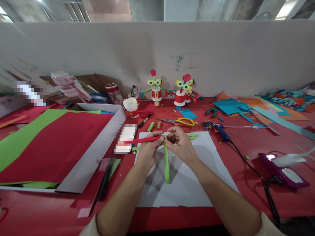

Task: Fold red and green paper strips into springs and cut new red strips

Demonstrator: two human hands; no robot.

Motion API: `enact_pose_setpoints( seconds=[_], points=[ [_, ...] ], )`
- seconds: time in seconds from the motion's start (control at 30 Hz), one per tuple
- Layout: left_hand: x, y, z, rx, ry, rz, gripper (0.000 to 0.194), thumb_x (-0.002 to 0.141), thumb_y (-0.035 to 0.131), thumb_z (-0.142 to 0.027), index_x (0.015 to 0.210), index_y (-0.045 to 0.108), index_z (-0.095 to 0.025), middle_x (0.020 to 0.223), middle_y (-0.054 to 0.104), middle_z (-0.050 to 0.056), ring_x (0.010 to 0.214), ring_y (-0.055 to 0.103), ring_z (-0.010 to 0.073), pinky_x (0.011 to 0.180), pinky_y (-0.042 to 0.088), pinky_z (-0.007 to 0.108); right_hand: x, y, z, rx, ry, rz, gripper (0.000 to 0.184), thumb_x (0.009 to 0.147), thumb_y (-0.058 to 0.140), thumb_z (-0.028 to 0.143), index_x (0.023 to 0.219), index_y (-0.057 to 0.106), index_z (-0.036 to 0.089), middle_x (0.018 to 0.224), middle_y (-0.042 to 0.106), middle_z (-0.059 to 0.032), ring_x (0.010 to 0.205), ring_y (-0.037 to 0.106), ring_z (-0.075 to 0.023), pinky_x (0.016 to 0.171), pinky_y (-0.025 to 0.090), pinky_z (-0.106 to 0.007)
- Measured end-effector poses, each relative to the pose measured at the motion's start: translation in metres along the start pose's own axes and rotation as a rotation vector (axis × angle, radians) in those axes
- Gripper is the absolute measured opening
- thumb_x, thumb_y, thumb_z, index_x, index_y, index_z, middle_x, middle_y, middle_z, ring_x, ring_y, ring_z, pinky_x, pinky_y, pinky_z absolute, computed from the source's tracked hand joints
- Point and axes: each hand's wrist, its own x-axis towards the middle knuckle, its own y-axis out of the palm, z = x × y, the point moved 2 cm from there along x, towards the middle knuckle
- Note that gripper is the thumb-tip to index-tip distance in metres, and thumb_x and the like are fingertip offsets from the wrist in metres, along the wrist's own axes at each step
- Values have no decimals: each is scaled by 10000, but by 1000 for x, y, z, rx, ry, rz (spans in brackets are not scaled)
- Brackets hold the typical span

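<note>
Above a white sheet [182, 183], my left hand [150, 150] pinches the spot where a red paper strip [140, 140] and a green paper strip [167, 167] cross. The red one extends to the left, while the green one hangs down toward me. My right hand [182, 144] has its thumb and fingers curled in at the same crossing, closed on the folded strips. The exact fold is partly hidden by my fingertips. More green strips [194, 136] lie on the sheet just beyond my right hand.
Yellow-handled scissors [184, 121], a marker [145, 120] and small folded green springs [151, 126] lie beyond the hands. Paper-cup figures [156, 94] stand at the back. A blue glue gun [222, 132] with a cable is at right; a box of coloured paper [91, 170] at left.
</note>
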Motion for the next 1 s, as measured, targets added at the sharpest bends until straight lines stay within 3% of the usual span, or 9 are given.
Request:
enact_pose_setpoints(
  seconds=[0.17, 0.27, 0.5, 0.67, 0.77, 0.87, 0.93, 1.0],
  points=[
    [-1, 1, -1, 3, 74, -40, 272, 567, 769, -152, 809, 645, -169, 669, 620, -30, 658, 565, 82, 679, 438, 212, -4, 0, 7, -214, -5, 6, 100, 740, 592, 295, 787, 546, 219, 695, 611, 14, 608, 567, -133, 579, 426, -250],
    [-2, 1, -2, 2, 113, -56, 290, 581, 766, -141, 835, 632, -185, 675, 619, -37, 654, 562, 78, 677, 434, 206, -6, 1, 14, -304, -61, 13, 103, 757, 568, 289, 690, 537, 216, 652, 592, 12, 594, 537, -134, 578, 397, -256],
    [-2, 3, -2, -68, -56, 85, 257, 596, 775, -192, 841, 708, -151, 657, 634, -13, 603, 557, 79, 640, 448, 210, -5, -1, 16, -125, 14, -11, 110, 715, 572, 258, 622, 546, 205, 580, 542, 26, 563, 497, -126, 558, 400, -243],
    [0, 1, 3, -70, -138, 65, 197, 555, 813, -207, 704, 716, -123, 699, 689, 36, 688, 607, 126, 715, 477, 253, -6, -1, 15, -147, -7, -16, 71, 687, 574, 240, 628, 559, 202, 588, 561, 24, 564, 513, -128, 551, 406, -240],
    [2, -2, 4, -78, -151, -7, 197, 520, 825, -184, 660, 708, -111, 654, 681, 33, 655, 604, 121, 687, 474, 245, -2, -2, 16, -254, -48, 23, 70, 703, 577, 248, 653, 587, 201, 621, 597, 4, 587, 537, -143, 567, 411, -257],
    [4, -3, 1, -106, -145, -58, 197, 515, 818, -166, 667, 704, -114, 650, 680, 28, 651, 606, 122, 676, 473, 239, -2, -9, 34, -314, -171, 75, 68, 726, 577, 258, 701, 622, 213, 671, 631, -19, 623, 559, -168, 611, 428, -292],
    [4, -3, -2, -122, -157, -70, 157, 546, 801, -162, 654, 694, -122, 638, 670, 24, 648, 607, 127, 676, 477, 244, -16, -18, 54, -185, -246, 149, 114, 760, 549, 269, 790, 656, 242, 725, 654, -28, 662, 585, -181, 655, 455, -316],
    [3, -2, -4, -136, -196, -77, 91, 599, 766, -146, 629, 683, -126, 623, 658, 23, 640, 609, 125, 674, 482, 242, -44, -31, 68, -16, -174, 264, 164, 777, 548, 355, 846, 684, 295, 729, 658, -30, 682, 608, -205, 653, 478, -346]
  ],
)
